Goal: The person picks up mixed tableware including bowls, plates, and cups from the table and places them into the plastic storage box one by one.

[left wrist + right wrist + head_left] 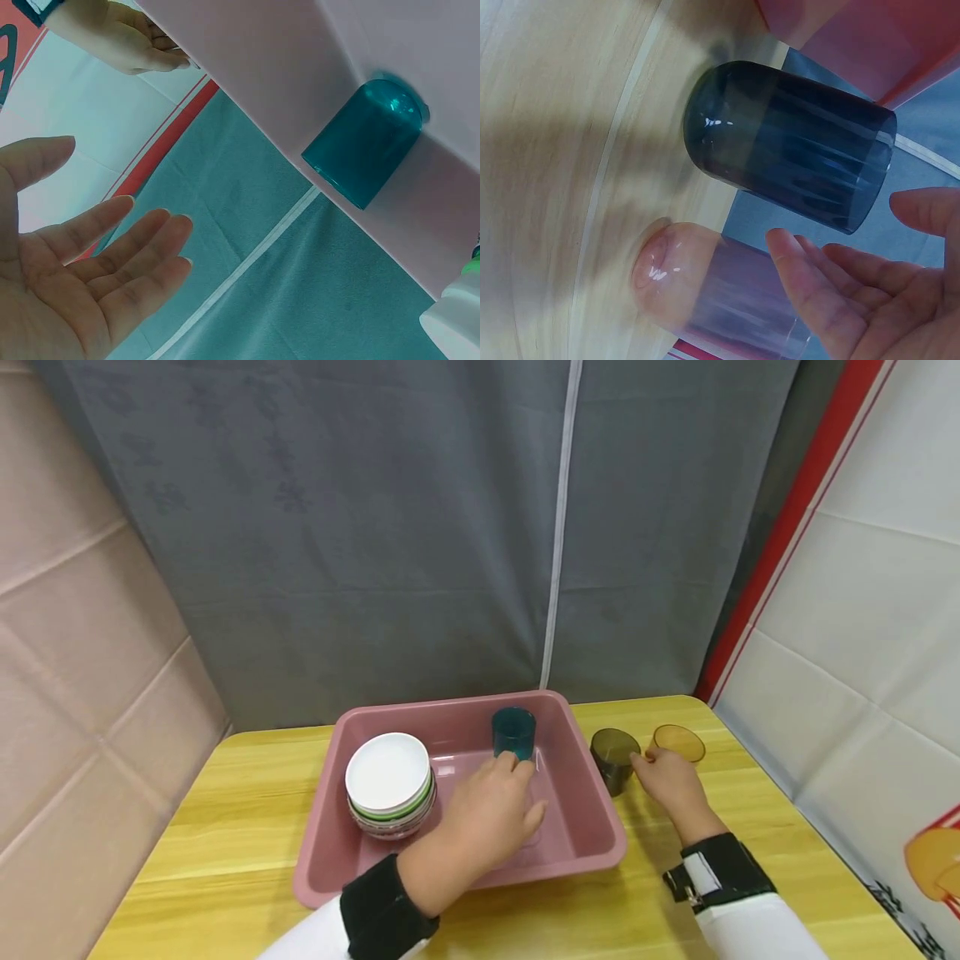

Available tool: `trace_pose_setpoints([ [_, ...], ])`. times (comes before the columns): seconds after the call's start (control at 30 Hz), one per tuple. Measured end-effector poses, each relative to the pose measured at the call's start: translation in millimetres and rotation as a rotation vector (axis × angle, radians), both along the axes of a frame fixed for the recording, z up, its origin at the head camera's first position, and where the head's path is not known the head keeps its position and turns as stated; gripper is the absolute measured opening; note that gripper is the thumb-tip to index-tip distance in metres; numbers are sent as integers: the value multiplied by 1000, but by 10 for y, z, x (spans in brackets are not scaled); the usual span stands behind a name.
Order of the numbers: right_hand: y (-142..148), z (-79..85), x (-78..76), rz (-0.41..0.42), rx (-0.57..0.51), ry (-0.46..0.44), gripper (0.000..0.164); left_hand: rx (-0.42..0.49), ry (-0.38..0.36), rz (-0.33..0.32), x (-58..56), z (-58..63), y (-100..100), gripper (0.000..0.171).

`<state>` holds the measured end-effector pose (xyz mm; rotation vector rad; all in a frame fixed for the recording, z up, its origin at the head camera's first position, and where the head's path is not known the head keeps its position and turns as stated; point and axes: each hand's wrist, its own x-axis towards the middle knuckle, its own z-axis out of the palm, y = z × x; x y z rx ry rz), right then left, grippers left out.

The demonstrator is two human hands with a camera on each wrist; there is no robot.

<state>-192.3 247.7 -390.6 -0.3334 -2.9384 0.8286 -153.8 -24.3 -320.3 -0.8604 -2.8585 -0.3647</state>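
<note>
Above the pink basin my left hand hangs with fingers loosely extended and nothing in them. A teal cup stands upright inside the basin at the back right, apart from that hand in the left wrist view. On the table right of the basin, my right hand reaches in at a dark grey-green cup. Its thumb and fingers are spread near the cup's rim in the right wrist view, holding nothing. Beside them stands an amber cup, partly behind the fingers; whether they touch it I cannot tell.
Several stacked bowls, a white one on top, sit in the basin's left half. The wooden table meets a grey cloth at the back. Pale padded cloth borders the right side.
</note>
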Motion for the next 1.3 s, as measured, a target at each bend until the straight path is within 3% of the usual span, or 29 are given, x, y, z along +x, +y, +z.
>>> trace_pose_setpoints([
  [0.13, 6, -9, -44, -10, -11, -50, 55, 14, 31, -15, 29, -20, -19, 42],
  [0.4, 33, -29, -112, -15, -28, -80, 56, 48, 62, -32, 64, -53, -49, 41],
  [0.7, 32, -46, -165, -22, -20, -70, 53, 52, 91, -36, 93, -81, -74, 39],
  [1.3, 46, -48, -232, -43, -70, -42, 41, 73, 72, -40, 124, -118, -128, 35],
])
